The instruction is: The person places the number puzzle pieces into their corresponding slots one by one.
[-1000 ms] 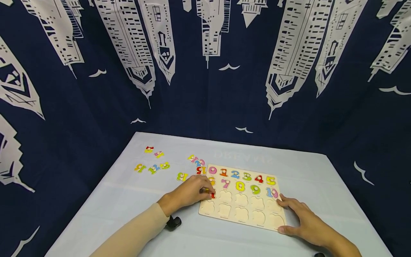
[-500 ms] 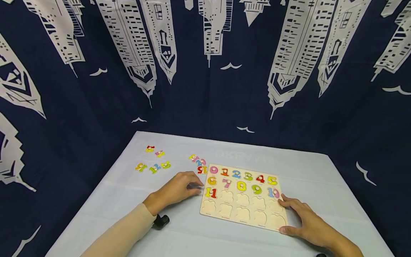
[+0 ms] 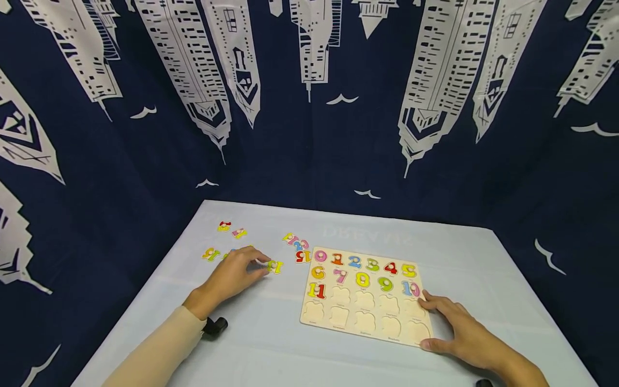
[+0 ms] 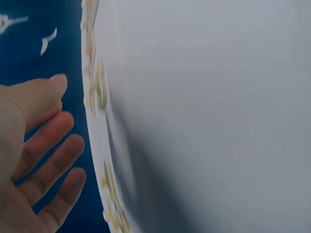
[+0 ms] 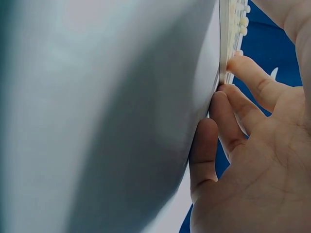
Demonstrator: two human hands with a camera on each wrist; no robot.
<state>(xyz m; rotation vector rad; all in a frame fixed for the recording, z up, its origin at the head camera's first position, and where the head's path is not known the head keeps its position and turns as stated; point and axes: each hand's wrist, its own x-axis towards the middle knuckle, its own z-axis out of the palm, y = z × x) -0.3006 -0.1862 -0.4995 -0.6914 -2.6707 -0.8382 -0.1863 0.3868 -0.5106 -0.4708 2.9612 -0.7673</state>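
My left hand (image 3: 236, 271) is over the table's left part, thumb and fingertips spread at a green-yellow number 13 puzzle piece (image 3: 275, 266). In the left wrist view the fingers (image 4: 68, 150) are loosely bent with no piece between them. My right hand (image 3: 456, 333) rests at the right edge of a wooden number puzzle board (image 3: 358, 336), fingertips and thumb touching its side. In the right wrist view its fingers (image 5: 204, 145) lie fairly straight against the board and tabletop. Pieces 0 to 11 sit in the board; the number 11 piece (image 3: 316, 291) begins the third row. Several recesses below are bare.
Loose pieces lie left of the board: a red 15 piece (image 3: 303, 256) by its edge, a small overlapping group (image 3: 296, 241), a red-yellow piece (image 3: 224, 226) and an orange-green piece (image 3: 210, 254). My left hand partly hides others. The white table (image 3: 271, 349) meets a dark blue patterned cloth (image 3: 309, 150).
My left hand pressed the 11 piece at the board, came away from it, and moved left to the 13 piece. My right hand stays at the board's edge.
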